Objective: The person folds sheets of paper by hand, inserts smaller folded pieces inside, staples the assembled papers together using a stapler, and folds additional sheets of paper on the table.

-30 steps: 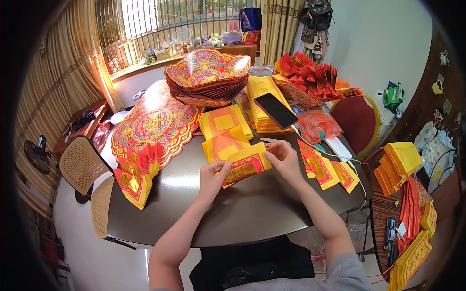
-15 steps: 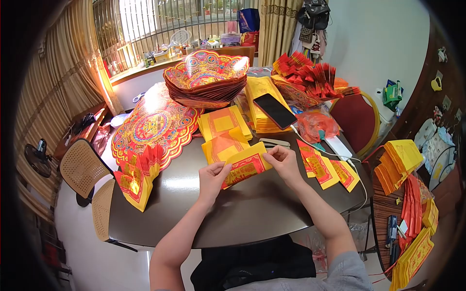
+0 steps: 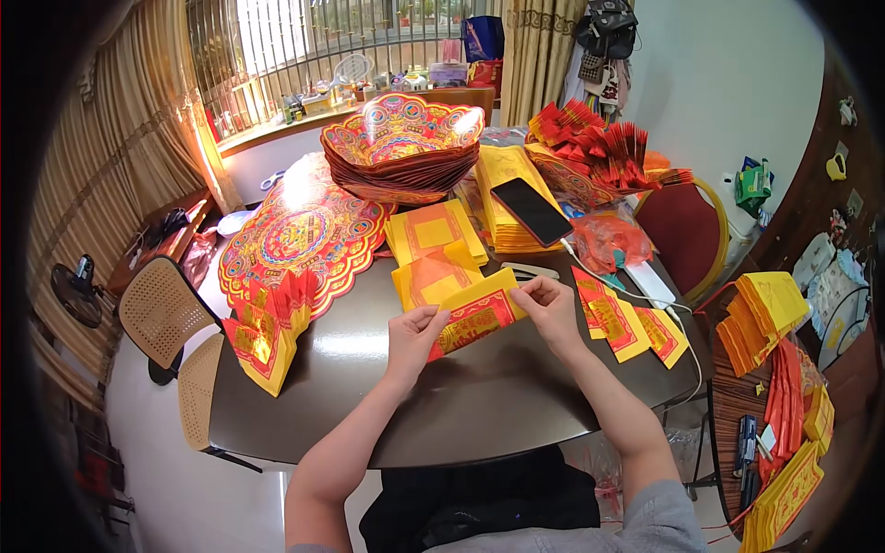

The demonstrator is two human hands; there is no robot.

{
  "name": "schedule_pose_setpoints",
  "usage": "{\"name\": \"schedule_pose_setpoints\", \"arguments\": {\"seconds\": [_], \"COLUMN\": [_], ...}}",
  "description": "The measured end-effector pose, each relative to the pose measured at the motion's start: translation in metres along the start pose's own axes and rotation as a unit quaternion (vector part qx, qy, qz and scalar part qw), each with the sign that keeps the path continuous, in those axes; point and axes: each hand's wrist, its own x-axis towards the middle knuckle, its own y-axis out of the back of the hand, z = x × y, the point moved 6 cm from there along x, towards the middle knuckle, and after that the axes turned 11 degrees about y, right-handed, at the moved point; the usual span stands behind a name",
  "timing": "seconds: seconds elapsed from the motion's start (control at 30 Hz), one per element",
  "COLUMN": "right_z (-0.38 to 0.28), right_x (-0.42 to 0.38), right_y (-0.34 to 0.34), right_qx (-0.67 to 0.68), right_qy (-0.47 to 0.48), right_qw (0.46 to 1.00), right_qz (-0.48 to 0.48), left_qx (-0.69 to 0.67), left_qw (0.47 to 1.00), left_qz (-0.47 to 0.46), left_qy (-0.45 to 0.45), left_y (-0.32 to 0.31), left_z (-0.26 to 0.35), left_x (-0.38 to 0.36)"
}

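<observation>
A yellow joss paper sheet (image 3: 475, 319) with a red border and gold print is stretched between my hands above the dark table. My left hand (image 3: 414, 343) pinches its lower left end, and my right hand (image 3: 551, 315) pinches the right end. Just beyond lie loose yellow papers with orange patches (image 3: 433, 275). Several red and yellow folded papers (image 3: 627, 323) are spread on the table to the right of my right hand. A fanned bunch of folded papers (image 3: 267, 336) stands at the left.
Behind are a stack of ornate red paper bowls (image 3: 401, 157), a flat scalloped sheet (image 3: 300, 230), a yellow paper stack (image 3: 505, 175) bearing a phone (image 3: 532, 211), and a cable to a white power bank (image 3: 651, 286). A side table (image 3: 733, 405) at right holds more papers.
The printed red and gold face of the held paper shows more fully, and its plain yellow upper part looks narrower. Both hands keep their pinch. The view has shifted slightly.
</observation>
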Motion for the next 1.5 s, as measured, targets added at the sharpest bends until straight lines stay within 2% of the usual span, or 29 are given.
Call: {"name": "schedule_pose_setpoints", "arguments": {"seconds": [0.27,0.4,0.47,0.5,0.57,0.63,0.67,0.73,0.9,0.93,1.13,1.23,1.4,1.5], "right_z": [-0.009,-0.01,-0.006,-0.004,0.01,0.02,0.018,0.016,0.017,0.017,0.015,0.017,0.021,0.022], "right_x": [0.0,0.0,0.0,-0.002,-0.012,-0.026,-0.03,-0.039,-0.037,-0.036,-0.024,-0.013,-0.005,-0.001], "right_y": [0.003,0.001,-0.001,-0.004,-0.028,-0.049,-0.053,-0.06,-0.053,-0.052,-0.037,-0.023,-0.008,0.001], "right_qx": [-0.037,0.003,0.114,0.114,0.256,0.228,0.23,0.136,0.151,0.15,0.28,0.303,0.291,0.278], "right_qy": [0.022,0.03,0.026,0.027,-0.087,-0.124,-0.124,-0.148,-0.167,-0.168,-0.192,-0.137,-0.125,-0.116], "right_qw": [0.999,0.999,0.991,0.991,0.962,0.959,0.959,0.967,0.969,0.969,0.939,0.94,0.943,0.945], "right_qz": [0.024,0.034,0.062,0.064,-0.034,-0.111,-0.112,-0.156,-0.105,-0.103,0.054,0.071,0.107,0.132], "left_qx": [0.014,0.185,0.186,0.184,0.181,0.203,0.222,0.26,0.273,0.272,0.218,0.199,0.157,0.148], "left_qw": [0.999,0.973,0.97,0.968,0.96,0.949,0.938,0.914,0.893,0.893,0.934,0.954,0.973,0.97], "left_qz": [-0.024,-0.008,0.015,0.04,0.091,0.102,0.114,0.135,0.124,0.123,0.096,0.067,0.048,0.066], "left_qy": [-0.044,-0.14,-0.154,-0.168,-0.195,-0.219,-0.241,-0.282,-0.336,-0.335,-0.268,-0.214,-0.162,-0.184], "left_y": [-0.006,-0.009,-0.006,-0.003,0.002,-0.001,-0.003,-0.006,-0.01,-0.01,0.006,0.007,0.008,0.009], "left_z": [0.005,0.008,0.007,0.007,0.008,0.01,0.012,0.016,0.014,0.013,0.013,0.012,-0.002,0.0], "left_x": [-0.001,-0.007,-0.006,-0.006,-0.008,-0.011,-0.014,-0.02,-0.024,-0.023,-0.013,-0.008,0.001,0.003]}}
